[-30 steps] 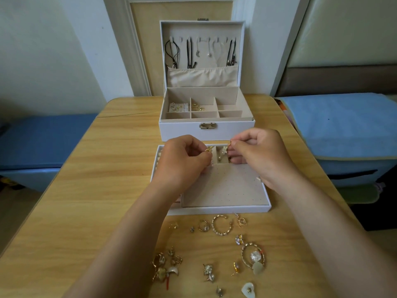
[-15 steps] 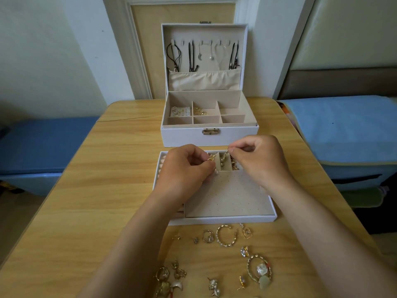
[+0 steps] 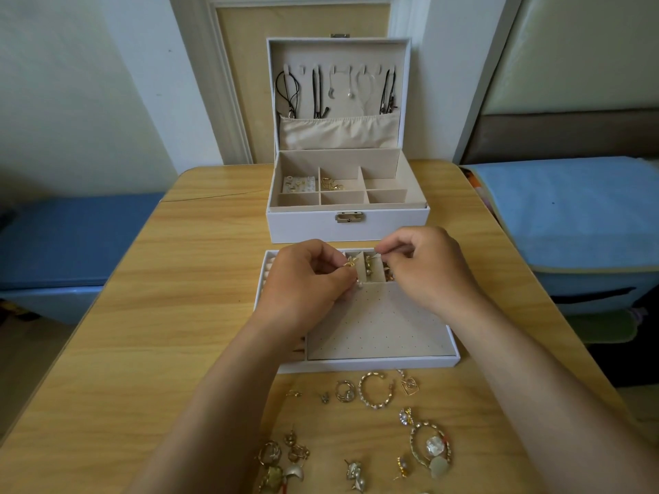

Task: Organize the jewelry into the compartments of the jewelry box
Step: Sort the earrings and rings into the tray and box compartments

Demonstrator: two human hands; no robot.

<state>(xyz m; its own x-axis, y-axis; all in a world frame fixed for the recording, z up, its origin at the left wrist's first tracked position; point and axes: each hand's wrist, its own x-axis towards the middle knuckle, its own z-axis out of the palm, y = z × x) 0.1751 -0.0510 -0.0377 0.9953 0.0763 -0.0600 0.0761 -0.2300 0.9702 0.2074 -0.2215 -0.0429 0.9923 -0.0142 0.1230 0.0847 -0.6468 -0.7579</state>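
– Jewelry box [image 3: 347,228], white with a brass clasp, stands open at the far end of the pale wooden table [image 3: 178,315]. Its lift-out white tray [image 3: 374,365] lies just in front. Anything new?

– Barely. Both hands stay over the tray's small rear compartments, as a second ago. The left hand [image 3: 306,279] pinches a small gold earring [image 3: 349,262]. The right hand [image 3: 424,269] pinches a tiny gold piece [image 3: 371,259] I cannot make out. So neither has been let go into a compartment yet, I'd judge.

– Counts?

– One box, one tray. Six compartments show in the box, two of them occupied. Three dark cord necklaces [image 3: 317,94] hang on the lid hooks, plus fine chains too faint to count. Loose gold pieces [image 3: 376,390] lie on the table this side of the tray. There are roughly a dozen, but the lower-left clump won't separate.
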